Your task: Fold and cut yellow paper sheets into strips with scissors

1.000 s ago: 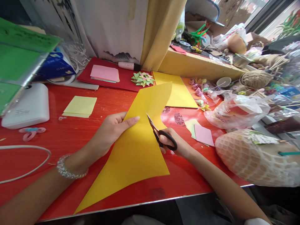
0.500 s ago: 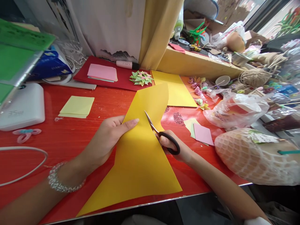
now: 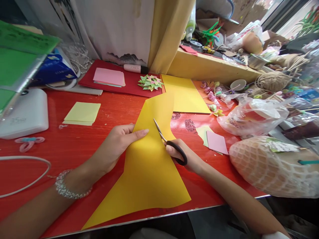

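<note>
A large sheet of yellow paper (image 3: 149, 172) is held up over the front of the red table, its lower part near the table edge. My left hand (image 3: 119, 146) pinches its left side, thumb on top and fingers underneath. My right hand (image 3: 185, 154) holds black-handled scissors (image 3: 177, 152), with fingers through the handles. One scissor blade lies above the paper, its tip pointing up and left; the other is hidden beneath. The paper is cut in from its right edge along the blades.
Light yellow square notes (image 3: 82, 113) lie left on the red table (image 3: 74, 146). Pink paper (image 3: 217, 142) and a net-wrapped bundle (image 3: 269, 169) are on the right. Behind are a yellow sheet (image 3: 189, 94), a folded paper wreath (image 3: 150, 82) and a marker (image 3: 134, 68). Clutter fills the right side.
My right hand and the scissors have shifted slightly left and the blades look closer together. The paper's upper right flap has swung a little left. My left hand keeps its pinch.
</note>
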Demonstrator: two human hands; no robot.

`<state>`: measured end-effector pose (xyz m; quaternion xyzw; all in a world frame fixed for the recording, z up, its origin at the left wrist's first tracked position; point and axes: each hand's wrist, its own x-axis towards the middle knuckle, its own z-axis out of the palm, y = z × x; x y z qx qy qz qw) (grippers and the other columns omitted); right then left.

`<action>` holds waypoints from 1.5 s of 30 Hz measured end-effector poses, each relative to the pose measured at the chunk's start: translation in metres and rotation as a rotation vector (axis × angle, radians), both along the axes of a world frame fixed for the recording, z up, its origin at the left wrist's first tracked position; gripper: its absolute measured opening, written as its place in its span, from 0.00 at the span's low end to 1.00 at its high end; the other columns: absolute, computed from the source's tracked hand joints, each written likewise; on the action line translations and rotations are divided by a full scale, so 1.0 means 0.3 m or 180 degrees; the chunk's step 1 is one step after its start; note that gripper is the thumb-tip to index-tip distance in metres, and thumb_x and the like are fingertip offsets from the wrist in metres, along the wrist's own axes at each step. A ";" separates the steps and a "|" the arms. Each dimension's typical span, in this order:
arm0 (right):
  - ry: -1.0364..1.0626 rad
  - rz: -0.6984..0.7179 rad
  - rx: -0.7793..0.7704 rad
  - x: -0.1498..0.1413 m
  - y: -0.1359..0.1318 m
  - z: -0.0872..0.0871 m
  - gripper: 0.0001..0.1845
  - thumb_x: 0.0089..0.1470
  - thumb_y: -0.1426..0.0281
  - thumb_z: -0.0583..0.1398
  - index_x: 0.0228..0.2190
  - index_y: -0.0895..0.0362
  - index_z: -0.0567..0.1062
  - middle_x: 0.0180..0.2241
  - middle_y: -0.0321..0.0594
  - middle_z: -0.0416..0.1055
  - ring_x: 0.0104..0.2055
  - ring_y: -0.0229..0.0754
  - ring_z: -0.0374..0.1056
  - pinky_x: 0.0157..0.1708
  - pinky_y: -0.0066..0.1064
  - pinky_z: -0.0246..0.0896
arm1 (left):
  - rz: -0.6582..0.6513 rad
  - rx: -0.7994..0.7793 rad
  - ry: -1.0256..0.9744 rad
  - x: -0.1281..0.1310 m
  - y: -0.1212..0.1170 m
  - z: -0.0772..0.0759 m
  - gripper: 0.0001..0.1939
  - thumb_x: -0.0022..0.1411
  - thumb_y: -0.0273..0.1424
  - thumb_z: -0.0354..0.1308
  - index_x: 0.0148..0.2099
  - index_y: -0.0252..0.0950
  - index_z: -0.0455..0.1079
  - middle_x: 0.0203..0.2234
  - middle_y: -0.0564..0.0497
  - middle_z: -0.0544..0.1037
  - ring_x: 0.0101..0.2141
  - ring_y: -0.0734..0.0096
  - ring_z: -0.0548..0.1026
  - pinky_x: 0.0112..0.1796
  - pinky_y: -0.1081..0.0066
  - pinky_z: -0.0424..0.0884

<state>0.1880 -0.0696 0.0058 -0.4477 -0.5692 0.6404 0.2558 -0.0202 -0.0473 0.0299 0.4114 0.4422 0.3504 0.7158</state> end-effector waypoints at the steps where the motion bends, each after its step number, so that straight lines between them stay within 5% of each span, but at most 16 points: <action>1: -0.0007 0.0003 0.0013 -0.002 0.000 0.001 0.28 0.47 0.45 0.58 0.20 0.58 0.66 0.15 0.29 0.57 0.16 0.28 0.48 0.17 0.25 0.41 | -0.0008 -0.0013 0.0013 -0.001 0.000 0.000 0.14 0.53 0.36 0.64 0.40 0.33 0.75 0.31 0.46 0.81 0.29 0.67 0.78 0.27 0.74 0.74; 29: 0.0029 -0.0372 -0.0209 -0.027 -0.009 -0.016 0.27 0.42 0.48 0.63 0.20 0.58 0.64 0.18 0.29 0.52 0.20 0.29 0.46 0.20 0.26 0.37 | -0.0006 -0.0025 0.0073 -0.008 0.019 -0.008 0.11 0.53 0.37 0.64 0.31 0.32 0.75 0.25 0.49 0.80 0.24 0.73 0.76 0.23 0.80 0.71; 45: 0.0109 -0.0366 -0.0187 -0.023 -0.003 -0.015 0.27 0.43 0.48 0.63 0.18 0.58 0.64 0.15 0.29 0.56 0.16 0.28 0.48 0.16 0.25 0.35 | -0.0256 -0.0184 0.0093 -0.010 0.016 -0.009 0.15 0.52 0.41 0.64 0.36 0.33 0.76 0.28 0.46 0.81 0.27 0.68 0.78 0.26 0.76 0.73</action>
